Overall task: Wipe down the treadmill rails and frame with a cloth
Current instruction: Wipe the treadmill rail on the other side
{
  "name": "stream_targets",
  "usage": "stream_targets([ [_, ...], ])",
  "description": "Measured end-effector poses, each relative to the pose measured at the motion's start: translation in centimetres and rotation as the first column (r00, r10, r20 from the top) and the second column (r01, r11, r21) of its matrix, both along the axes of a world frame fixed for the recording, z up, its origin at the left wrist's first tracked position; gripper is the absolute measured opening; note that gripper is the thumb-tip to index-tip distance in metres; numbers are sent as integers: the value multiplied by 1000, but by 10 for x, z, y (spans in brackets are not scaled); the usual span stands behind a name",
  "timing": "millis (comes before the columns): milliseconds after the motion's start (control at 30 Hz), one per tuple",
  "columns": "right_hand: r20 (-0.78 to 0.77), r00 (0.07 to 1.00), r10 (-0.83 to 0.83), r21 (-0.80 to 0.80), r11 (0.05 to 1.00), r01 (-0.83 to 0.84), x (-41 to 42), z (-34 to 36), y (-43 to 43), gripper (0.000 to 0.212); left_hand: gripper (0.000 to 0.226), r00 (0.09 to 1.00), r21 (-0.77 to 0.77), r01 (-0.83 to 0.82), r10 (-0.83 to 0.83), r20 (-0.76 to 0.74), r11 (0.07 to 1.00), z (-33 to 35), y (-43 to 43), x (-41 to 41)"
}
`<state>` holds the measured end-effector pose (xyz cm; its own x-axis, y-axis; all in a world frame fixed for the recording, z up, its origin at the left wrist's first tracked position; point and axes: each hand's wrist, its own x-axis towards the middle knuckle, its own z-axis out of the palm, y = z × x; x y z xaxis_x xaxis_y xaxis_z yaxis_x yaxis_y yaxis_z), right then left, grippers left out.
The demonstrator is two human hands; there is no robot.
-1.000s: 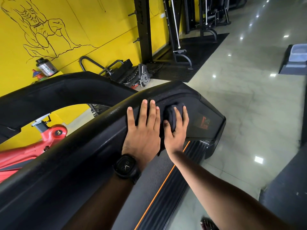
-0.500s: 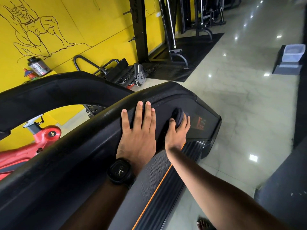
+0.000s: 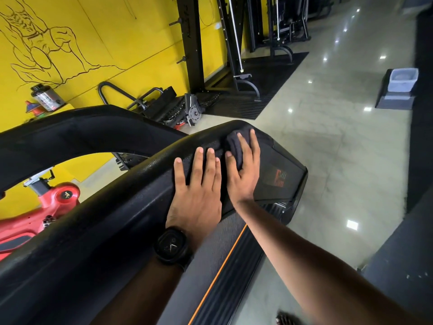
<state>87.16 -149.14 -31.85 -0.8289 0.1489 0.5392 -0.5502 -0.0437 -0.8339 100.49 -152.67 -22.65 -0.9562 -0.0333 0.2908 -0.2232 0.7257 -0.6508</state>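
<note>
Extending both forearms forward from the lower edge of the view, the left one carrying a black watch [image 3: 172, 245] at the wrist. Laying the left hand [image 3: 196, 193] palm-down on the near rail [image 3: 93, 219] of the treadmill, fingers straight and slightly apart, gripping nothing. Setting the right hand [image 3: 243, 177] just beside it and a little farther along the rail, fingers extended and spread, not curled into a clamp.

Pressing the dark cloth [image 3: 234, 143] against the rail under those right fingers, with a bunched fold showing between thumb and forefinger and the remainder hidden beneath the hand. Positioning the cloth at the crest of the rail, where the surface is bending down toward the motor cover [image 3: 281, 177] with its red logo.

Working above the grey belt [image 3: 210, 249], the orange stripe [image 3: 225, 263] and the ribbed side step [image 3: 232, 285]. Facing open tiled floor [image 3: 328, 141] to the right of the cover and beyond it. Clearing, on the left, the second rail [image 3: 70, 134], well apart from both hands, with a red exercise bike [image 3: 58, 198] below it and the yellow wall [image 3: 140, 43] behind.
</note>
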Motion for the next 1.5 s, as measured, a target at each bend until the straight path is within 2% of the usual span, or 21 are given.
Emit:
stream_targets([
  [33,54,998,-16,-13,1000,17,-10,6,0,48,76,1000,5,7,-7,3,1000,0,0,0],
  [133,393,920,5,-122,991,47,-37,16,6,55,75,1000,17,20,-20,8,1000,0,-1,-2],
  [167,428,904,17,-126,991,41,-38,17,8,56,76,1000,13,20,-20,13,1000,0,-1,-3],
  [200,397,918,17,-108,994,28,-36,16,9,55,77,1000,8,18,-18,19,1000,0,0,-4],
  [300,70,998,8,32,999,-10,-26,10,10,47,78,1000,-9,18,-17,15,1000,-1,1,-9],
  [367,2,1000,22,113,993,-22,-39,5,11,47,78,1000,0,19,-19,21,1000,-2,2,-13],
  [433,150,989,6,56,998,-15,-52,3,14,49,78,999,5,19,-19,27,1000,-2,1,-14],
  [533,428,904,0,-38,999,18,-59,5,12,54,77,1000,0,20,-20,19,1000,-3,2,-14],
  [700,306,952,-19,6,1000,18,-71,-1,15,48,76,999,5,25,-25,23,1000,-5,1,-18],
  [800,525,851,3,-96,994,56,-67,-9,12,54,75,1000,7,20,-20,19,1000,-5,2,-19],
  [867,586,811,-12,-69,995,66,-51,-8,5,56,75,1000,5,23,-23,17,1000,-6,2,-20],
  [967,354,935,-36,-25,999,47,-34,-13,1,58,74,1000,3,19,-19,21,1000,-6,2,-20],
  [1033,239,970,-41,7,999,40,-41,-22,4,55,74,1000,10,18,-18,19,1000,-6,3,-20],
  [1100,351,936,-31,-18,999,40,-50,-31,8,55,76,999,17,15,-16,28,1000,-5,3,-20],
  [1167,624,781,15,-73,997,39,-47,-39,10,56,78,1000,23,17,-17,26,1000,-4,2,-20],
  [1200,691,722,29,-82,996,38,-39,-40,8,58,78,999,24,16,-17,30,1000,-4,2,-20],
  [1233,673,740,26,-76,997,34,-28,-42,6,60,78,999,20,15,-15,34,1000,-5,3,-20],
  [1333,348,937,23,-78,997,5,-1,-50,-3,64,76,999,6,13,-13,29,1000,-6,4,-20],
  [1400,300,954,19,-53,999,-4,-7,-51,-3,62,76,1000,1,14,-14,28,1000,-7,4,-20],
  [1467,463,887,-10,-54,998,39,-18,-51,-1,61,77,999,10,9,-10,30,1000,-5,5,-20],
  [1500,600,800,-5,-72,996,60,-21,-51,0,60,77,1000,13,7,-7,27,1000,-6,5,-20],
])
